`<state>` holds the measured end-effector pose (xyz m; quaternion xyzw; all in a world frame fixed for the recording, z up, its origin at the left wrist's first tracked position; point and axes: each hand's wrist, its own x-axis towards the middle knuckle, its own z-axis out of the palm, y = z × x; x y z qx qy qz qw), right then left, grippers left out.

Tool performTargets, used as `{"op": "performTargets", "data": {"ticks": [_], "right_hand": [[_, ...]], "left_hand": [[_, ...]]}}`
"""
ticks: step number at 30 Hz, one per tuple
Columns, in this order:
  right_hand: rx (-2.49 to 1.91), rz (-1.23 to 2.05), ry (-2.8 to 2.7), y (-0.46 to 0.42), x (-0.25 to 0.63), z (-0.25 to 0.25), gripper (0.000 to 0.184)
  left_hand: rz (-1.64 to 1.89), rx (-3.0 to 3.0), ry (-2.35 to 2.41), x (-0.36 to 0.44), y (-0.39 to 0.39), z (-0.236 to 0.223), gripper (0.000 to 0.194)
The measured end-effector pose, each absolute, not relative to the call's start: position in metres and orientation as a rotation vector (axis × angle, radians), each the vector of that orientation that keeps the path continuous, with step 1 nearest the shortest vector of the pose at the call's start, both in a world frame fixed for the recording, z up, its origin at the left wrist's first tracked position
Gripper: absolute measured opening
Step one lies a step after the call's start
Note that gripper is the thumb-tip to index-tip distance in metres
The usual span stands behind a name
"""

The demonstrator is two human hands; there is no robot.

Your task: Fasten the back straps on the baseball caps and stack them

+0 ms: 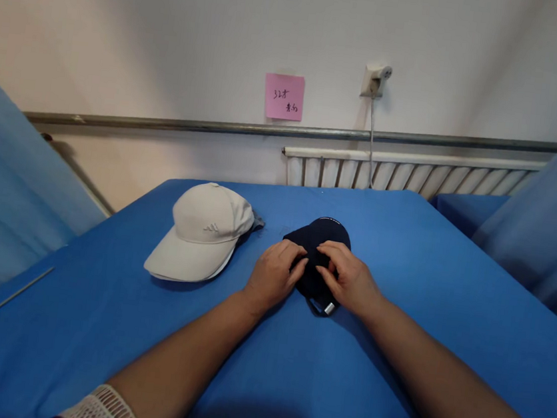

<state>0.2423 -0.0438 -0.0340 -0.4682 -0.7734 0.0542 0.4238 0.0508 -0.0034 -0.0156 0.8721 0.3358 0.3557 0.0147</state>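
Note:
A dark navy cap [323, 233] lies on the blue-covered table, with small light lettering along its far edge and a strap with a metal buckle [329, 308] at the near side. My left hand [277, 272] is on the left part of this cap, thumb and fingertips bent close together on the cloth. From the right, my right hand [351, 278] grips at the same cap with curled fingers, a dark gap showing between its thumb and forefinger. Beside them on the left sits a pale cap [211, 218], its brim toward the near left and a small logo on the front.
A thin stick [6, 300] lies along the left side of the blue tablecloth [428, 306]. Behind are a metal rail [207, 125], a radiator [408, 173], a plugged-in socket [373, 82] and a pink note [284, 97]. Blue curtains [4, 184] hang on both sides.

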Motion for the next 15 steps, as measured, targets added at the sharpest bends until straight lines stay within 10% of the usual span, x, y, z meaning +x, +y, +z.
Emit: {"op": "performTargets", "data": {"ticks": [15], "right_hand": [[-1.205,0.535,-1.246,-0.038,0.252,-0.034,0.026]], "left_hand": [[1.206,2.639,0.959,0.049,-0.010,-0.014,0.034]]}}
